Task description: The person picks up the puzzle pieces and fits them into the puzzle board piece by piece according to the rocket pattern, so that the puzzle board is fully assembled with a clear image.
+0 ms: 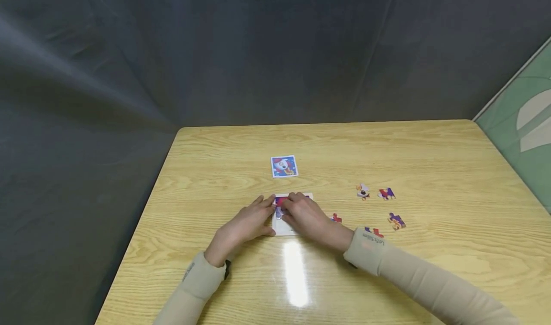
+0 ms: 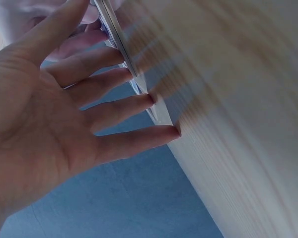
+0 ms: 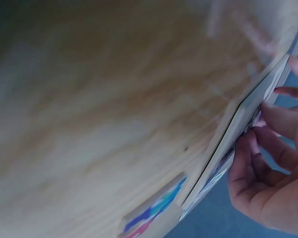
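A small white puzzle tray [image 1: 281,228] lies flat on the table, with red and purple pieces along its far side. My left hand [image 1: 247,222] steadies the tray's left edge, its fingers spread and nearly straight; in the left wrist view the fingertips [image 2: 148,99] touch down by that edge. Over the tray's right part, my right hand [image 1: 307,217] bends its fingers and pinches a jigsaw piece [image 1: 280,213] at the tray's surface. The right wrist view shows thumb and forefinger together at the tray [image 3: 233,121]; the piece is mostly hidden there.
Beyond the tray lies a square picture card [image 1: 284,166] with a white cartoon figure. Loose jigsaw pieces are scattered to the right, among them a white one [image 1: 363,191], a red-purple one [image 1: 387,193] and a purple-orange one [image 1: 396,221]. Another [image 1: 374,232] sits by the right sleeve.
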### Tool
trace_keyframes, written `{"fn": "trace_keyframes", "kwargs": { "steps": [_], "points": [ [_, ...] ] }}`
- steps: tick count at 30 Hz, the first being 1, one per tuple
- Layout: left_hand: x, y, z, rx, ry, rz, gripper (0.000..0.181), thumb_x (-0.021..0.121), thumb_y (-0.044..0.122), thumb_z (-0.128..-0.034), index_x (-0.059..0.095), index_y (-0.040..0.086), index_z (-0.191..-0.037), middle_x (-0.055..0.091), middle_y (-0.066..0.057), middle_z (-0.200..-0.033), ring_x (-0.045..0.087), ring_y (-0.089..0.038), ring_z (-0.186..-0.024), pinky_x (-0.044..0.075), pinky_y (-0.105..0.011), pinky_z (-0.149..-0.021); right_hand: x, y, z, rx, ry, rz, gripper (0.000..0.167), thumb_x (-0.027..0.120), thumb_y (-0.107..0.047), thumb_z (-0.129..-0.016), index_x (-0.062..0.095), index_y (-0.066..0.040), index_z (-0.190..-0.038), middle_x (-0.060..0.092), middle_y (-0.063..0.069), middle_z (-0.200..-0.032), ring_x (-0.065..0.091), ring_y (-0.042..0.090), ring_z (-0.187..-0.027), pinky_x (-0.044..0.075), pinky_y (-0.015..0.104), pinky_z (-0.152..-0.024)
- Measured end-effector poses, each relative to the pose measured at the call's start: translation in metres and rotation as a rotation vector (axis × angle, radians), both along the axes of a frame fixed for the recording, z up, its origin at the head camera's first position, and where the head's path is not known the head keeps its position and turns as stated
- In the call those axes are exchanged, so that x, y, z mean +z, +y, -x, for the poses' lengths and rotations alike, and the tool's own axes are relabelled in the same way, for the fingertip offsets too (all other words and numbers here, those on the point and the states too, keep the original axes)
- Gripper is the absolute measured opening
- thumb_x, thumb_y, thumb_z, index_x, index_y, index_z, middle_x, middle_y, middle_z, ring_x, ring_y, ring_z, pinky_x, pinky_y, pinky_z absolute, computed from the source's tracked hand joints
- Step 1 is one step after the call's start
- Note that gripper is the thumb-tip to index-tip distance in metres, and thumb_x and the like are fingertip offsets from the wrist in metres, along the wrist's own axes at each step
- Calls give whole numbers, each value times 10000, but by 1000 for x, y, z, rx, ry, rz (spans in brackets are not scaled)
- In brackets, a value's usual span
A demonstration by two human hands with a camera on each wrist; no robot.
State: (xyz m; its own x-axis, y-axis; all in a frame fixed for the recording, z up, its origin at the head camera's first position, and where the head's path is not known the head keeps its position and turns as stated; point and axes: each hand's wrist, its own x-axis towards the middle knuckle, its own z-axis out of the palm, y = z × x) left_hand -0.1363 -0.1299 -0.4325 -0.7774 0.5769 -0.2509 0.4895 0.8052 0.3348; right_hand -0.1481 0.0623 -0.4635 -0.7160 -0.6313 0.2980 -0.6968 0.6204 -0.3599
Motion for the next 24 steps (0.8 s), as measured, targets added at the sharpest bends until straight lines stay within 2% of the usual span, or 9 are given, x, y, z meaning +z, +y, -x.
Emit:
{"fn": "trace_keyframes", "kwargs": {
  "steps": [7, 12, 16, 19, 24],
  "points": [
    [0, -1, 1, 6, 10, 2, 665, 740, 300, -845, 495, -31, -1367, 268, -163, -1549, 248, -434, -1395, 398, -610, -1011, 0, -4, 0, -13, -8, -6, 136, 760, -104, -817, 687, -40, -913, 588, 25, -823, 536, 163, -734, 491, 250, -622],
    [-1, -1, 1, 16, -10, 10, 655, 740, 305, -845, 509, -27, -1361, 266, -160, -1551, 246, -441, -1394, 401, -633, -992, 13, 9, 1, 2, -15, -10, 165, 735, -156, -852, 722, -50, -977, 626, 36, -872, 542, 172, -763, 494, 282, -650],
    [-1, 1, 2, 23, -11, 16, 646, 742, 307, -842, 520, -15, -1357, 264, -155, -1554, 248, -439, -1395, 392, -655, -984, 25, 41, 7, -43, 8, 27, 227, 749, -134, -837, 715, -21, -1031, 659, 87, -966, 607, 221, -859, 552, 362, -780],
    [-1, 2, 3, 29, -23, 13, 646, 741, 301, -844, 514, -8, -1364, 252, -149, -1560, 234, -433, -1402, 377, -672, -984, 26, 76, 12, -110, 30, 51, 258, 767, -85, -810, 701, 10, -1040, 660, 126, -1000, 624, 269, -906, 562, 412, -810],
    [-1, 3, 3, 36, -37, 8, 654, 735, 294, -850, 496, -6, -1380, 237, -152, -1563, 218, -429, -1408, 356, -681, -993, 20, 136, 20, -199, 58, 20, 313, 783, 2, -761, 688, 34, -1058, 664, 164, -1007, 614, 323, -881, 561, 443, -727]
  ]
}}
